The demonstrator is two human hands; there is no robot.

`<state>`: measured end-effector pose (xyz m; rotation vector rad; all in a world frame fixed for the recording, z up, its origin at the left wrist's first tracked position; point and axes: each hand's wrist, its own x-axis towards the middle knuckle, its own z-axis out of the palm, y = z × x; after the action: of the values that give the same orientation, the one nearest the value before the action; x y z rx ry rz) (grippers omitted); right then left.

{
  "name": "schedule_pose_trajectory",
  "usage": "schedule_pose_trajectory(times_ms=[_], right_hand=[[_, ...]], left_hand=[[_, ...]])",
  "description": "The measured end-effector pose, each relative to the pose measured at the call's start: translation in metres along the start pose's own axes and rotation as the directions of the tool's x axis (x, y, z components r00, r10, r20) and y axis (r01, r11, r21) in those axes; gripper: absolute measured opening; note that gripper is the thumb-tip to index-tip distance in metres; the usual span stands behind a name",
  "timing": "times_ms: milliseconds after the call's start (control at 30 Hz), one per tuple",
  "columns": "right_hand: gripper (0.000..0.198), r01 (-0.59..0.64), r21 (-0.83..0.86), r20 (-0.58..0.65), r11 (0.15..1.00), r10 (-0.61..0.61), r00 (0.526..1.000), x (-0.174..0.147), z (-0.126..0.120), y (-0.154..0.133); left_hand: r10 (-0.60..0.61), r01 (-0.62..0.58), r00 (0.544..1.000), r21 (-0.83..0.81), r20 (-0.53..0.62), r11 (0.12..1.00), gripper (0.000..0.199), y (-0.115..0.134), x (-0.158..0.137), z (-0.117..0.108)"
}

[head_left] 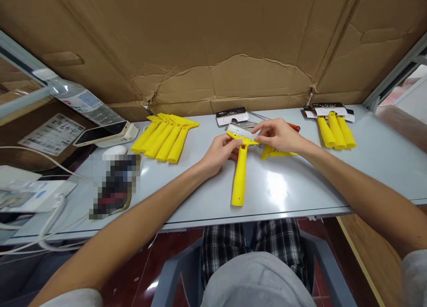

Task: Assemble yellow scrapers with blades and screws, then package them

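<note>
A yellow scraper (239,173) lies over the table's front half, its handle pointing toward me. A pale flat blade (240,132) sits along its wide head. My left hand (220,153) is closed on the left side of the head, thumb on top and the other fingers partly hidden beneath. At the right end of the blade, my right hand (275,134) pinches with thumb and forefinger. Under my right hand lie yellow scraper parts (278,153), partly covered. A red-ended tool (293,127) shows just behind that hand.
Several yellow scraper handles (167,138) lie in a row on the left. Three carded scrapers (335,129) rest at the right. Black-and-white cards (232,116) lie at the back. A phone (102,133), a bottle (83,98) and cables crowd the left; a cardboard wall (227,45) stands behind.
</note>
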<state>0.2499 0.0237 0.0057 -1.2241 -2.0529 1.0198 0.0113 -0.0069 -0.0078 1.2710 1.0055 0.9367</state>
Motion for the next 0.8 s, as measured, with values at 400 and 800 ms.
schedule_pose_trajectory(times_ms=[400, 800], right_hand=[[0.055, -0.017, 0.091, -0.06, 0.996, 0.022, 0.998, 0.0008, 0.0054, -0.0065], [0.053, -0.131, 0.159, 0.026, 0.978, 0.129, 0.991, 0.0004, 0.0049, -0.0038]], left_hand=[[0.024, -0.023, 0.999, -0.038, 0.042, 0.999, 0.045, -0.0032, -0.0001, -0.001], [0.038, -0.039, 0.998, 0.009, 0.059, 0.999, 0.056, -0.0017, -0.0014, 0.0]])
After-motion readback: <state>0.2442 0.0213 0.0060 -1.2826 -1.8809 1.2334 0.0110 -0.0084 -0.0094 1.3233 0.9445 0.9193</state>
